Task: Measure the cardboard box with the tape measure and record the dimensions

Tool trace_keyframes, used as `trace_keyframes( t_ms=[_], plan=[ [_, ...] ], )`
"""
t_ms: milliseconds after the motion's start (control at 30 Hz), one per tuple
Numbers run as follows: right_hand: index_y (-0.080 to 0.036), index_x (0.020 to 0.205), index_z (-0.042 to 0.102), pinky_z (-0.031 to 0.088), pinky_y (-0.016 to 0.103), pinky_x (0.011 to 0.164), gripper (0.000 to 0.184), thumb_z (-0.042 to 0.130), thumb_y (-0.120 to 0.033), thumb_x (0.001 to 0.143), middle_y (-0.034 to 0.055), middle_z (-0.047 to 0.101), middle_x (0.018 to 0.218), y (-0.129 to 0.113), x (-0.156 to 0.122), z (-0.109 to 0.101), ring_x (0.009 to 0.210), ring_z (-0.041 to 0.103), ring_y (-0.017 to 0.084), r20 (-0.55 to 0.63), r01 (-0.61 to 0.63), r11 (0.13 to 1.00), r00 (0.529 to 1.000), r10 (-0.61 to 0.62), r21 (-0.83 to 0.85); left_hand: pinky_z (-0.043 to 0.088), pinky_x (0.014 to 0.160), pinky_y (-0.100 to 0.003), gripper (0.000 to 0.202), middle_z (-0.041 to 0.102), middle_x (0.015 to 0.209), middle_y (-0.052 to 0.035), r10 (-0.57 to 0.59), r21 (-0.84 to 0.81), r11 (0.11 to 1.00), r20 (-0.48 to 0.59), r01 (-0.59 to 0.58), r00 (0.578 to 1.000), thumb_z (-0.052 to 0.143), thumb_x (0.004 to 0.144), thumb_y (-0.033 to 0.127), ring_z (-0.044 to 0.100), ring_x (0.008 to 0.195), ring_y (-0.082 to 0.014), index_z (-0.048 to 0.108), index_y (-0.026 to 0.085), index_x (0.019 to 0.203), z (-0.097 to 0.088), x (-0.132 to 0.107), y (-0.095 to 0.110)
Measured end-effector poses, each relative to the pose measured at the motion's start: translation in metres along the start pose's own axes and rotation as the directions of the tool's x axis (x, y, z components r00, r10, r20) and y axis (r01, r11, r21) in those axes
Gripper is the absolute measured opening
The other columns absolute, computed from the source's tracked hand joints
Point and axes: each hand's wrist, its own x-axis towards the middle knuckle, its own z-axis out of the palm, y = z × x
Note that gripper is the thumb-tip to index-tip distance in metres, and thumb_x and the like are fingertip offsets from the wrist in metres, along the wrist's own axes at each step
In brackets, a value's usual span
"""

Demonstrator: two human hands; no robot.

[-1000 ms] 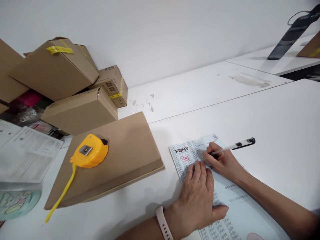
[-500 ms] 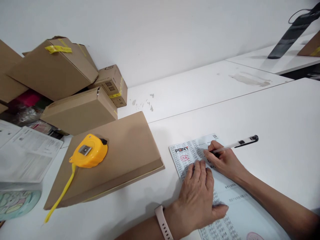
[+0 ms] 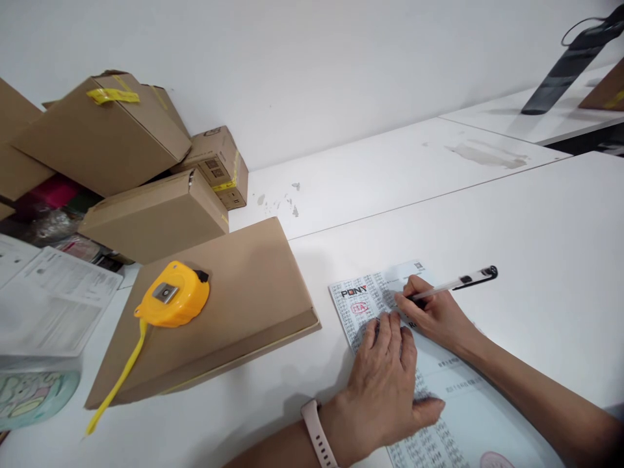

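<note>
Several handwritten columns (image 3: 429, 445) flank my flat left hand (image 3: 383, 383); my right hand (image 3: 441, 320) pinches a gel pen (image 3: 451, 285) over barer report paper (image 3: 470, 419).

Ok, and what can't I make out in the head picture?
All in the head view:
Tip of the slim white-and-black plastic pen: hidden by the right hand.
Small dark writing on the pale blue printed paper: partly under the left hand, elsewhere too small to read.
Upper end of the dark grey cylindrical bottle: cut off by the right edge.
Markings on the yellow tape blade: too small.
</note>
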Motion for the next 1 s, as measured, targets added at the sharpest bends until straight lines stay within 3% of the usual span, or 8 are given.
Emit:
trace_keyframes(
  t_ms=[400, 1000],
  plan=[
    [-0.025, 0.067, 0.043, 0.029, 0.028, 0.047, 0.030, 0.061, -0.038, 0.088, -0.0062, 0.036, 0.056, 0.0021, -0.0005, -0.0009, 0.052, 0.033, 0.012, 0.011, -0.039, 0.999, 0.999, 0.039, 0.012, 0.027, 0.124, -0.049, 0.088, 0.028, 0.163, -0.0298, 0.003, 0.024, 1.000, -0.031, -0.002, 1.000, 0.030, 0.100, 0.067, 0.025, 0.153, -0.0393, 0.031, -0.004, 0.153, 0.0034, 0.0001, 0.0001],
    [-0.025, 0.068, 0.044, 0.028, 0.029, 0.048, 0.028, 0.059, -0.035, 0.089, -0.0061, 0.037, 0.056, 0.0013, 0.0001, -0.0012, 0.052, 0.034, 0.013, -0.007, 0.006, 1.000, 1.000, -0.006, -0.029, 0.023, 0.126, -0.048, 0.087, 0.028, 0.163, -0.0291, -0.003, 0.008, 1.000, -0.030, 0.004, 1.000, 0.029, 0.100, 0.067, 0.024, 0.154, -0.0372, 0.030, -0.003, 0.153, 0.0012, 0.0000, -0.0013]
  ],
)
